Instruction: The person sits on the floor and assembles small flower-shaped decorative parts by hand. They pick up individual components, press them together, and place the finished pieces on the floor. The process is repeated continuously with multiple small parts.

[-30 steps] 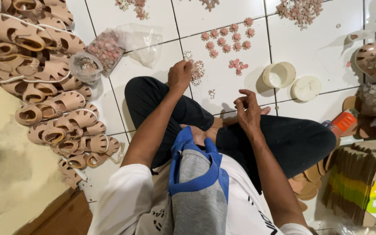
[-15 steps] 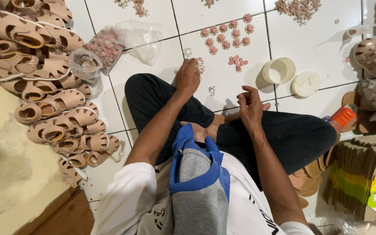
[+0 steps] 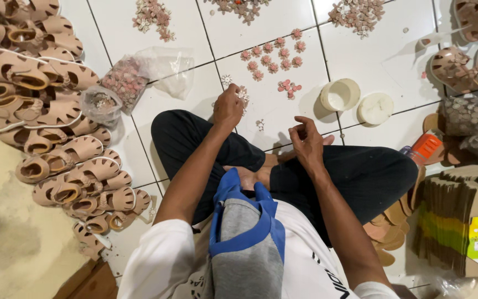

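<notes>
On white floor tiles (image 3: 283,119): left hand (image 3: 228,106), fingers curled down onto a small cluster of flower trims (image 3: 243,95); hold itself not discernible. Right hand (image 3: 307,139), half-open, fingers loosely curled, nothing visible in it. Nearby: 2 white lids (image 3: 339,94), pink sandals (image 3: 56,144) stacked left.

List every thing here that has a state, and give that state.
left hand: reaching down onto small flower pieces
right hand: raised, fingers curled, whether it holds anything cannot be told
round white tub: open
white lid: off, beside tub
clear bag: filled
sandals: piled
</notes>
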Motion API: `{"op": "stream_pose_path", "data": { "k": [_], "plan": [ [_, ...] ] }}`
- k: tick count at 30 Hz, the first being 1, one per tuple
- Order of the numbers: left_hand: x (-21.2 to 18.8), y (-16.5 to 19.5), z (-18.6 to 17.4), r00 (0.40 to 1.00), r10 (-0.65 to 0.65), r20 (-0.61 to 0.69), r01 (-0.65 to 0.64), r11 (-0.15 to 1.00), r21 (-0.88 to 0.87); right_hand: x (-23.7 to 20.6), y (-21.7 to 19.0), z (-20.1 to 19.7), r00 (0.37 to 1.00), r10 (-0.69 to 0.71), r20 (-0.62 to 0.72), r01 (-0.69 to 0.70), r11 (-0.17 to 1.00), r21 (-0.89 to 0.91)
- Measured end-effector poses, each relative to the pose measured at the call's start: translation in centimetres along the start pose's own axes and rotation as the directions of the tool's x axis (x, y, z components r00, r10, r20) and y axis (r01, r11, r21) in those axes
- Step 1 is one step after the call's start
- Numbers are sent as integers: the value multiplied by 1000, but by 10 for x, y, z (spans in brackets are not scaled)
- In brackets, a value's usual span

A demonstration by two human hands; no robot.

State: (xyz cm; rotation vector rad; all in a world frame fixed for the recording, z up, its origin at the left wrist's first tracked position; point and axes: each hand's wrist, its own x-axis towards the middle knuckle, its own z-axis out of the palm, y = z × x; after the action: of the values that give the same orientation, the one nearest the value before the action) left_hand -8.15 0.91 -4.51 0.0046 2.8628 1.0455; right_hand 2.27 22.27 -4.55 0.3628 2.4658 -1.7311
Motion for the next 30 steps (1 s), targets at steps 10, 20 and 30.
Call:
{"op": "stream_pose_path", "data": {
  "k": [10, 20, 30],
  "plan": [
    [-43, 18, 24, 924, -88, 371, 285, 807, -518, 4, -1, 15, 991, 89, 101, -118, 935, 336],
    [-62, 31, 28, 909, 16, 416, 295, 681, -670, 11, -2, 8, 981, 105, 166, -175, 848, 500],
    [-49, 24, 38, 942, -42, 332, 268, 689, -673, 17, 0, 0, 996, 33, 78, -56, 947, 317]
  ]
}}
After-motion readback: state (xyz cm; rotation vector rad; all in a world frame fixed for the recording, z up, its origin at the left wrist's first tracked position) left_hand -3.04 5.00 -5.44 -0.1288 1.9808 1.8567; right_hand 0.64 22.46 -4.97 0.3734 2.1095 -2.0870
